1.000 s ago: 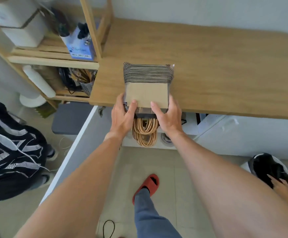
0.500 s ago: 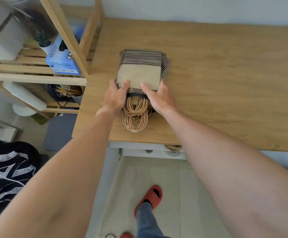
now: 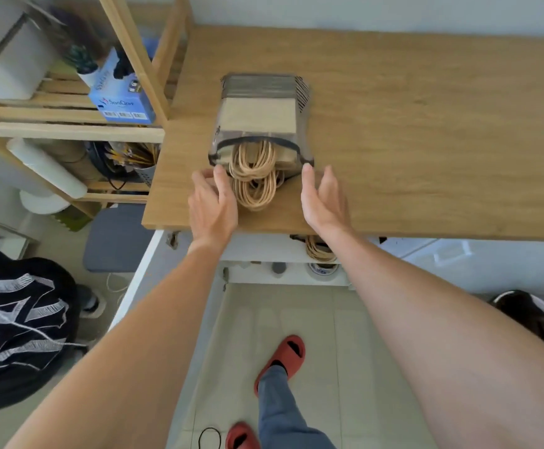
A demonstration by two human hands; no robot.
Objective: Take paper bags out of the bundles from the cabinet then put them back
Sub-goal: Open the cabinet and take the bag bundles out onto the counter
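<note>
Bundle of paper bags (image 3: 259,116) down flat on the wooden countertop (image 3: 426,140)

Brown kraft bags stacked tight in clear plastic wrap, folded edges showing striped at the far end; open end faces the near edge; tan twisted-cord handles (image 3: 256,179) spill out in loops onto the wood; a dark band rims the wrap's mouth

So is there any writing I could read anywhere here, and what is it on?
"SanQnn", roughly; the blurred white lettering could read otherwise: on the front of the blue cardboard box on the wooden shelf.
Barcode stickers along that box's lower edge: too small to read.
Clear-wrapped bundle of brown paper bags on the wooden table top: no writing visible.
Nothing else legible.
</note>
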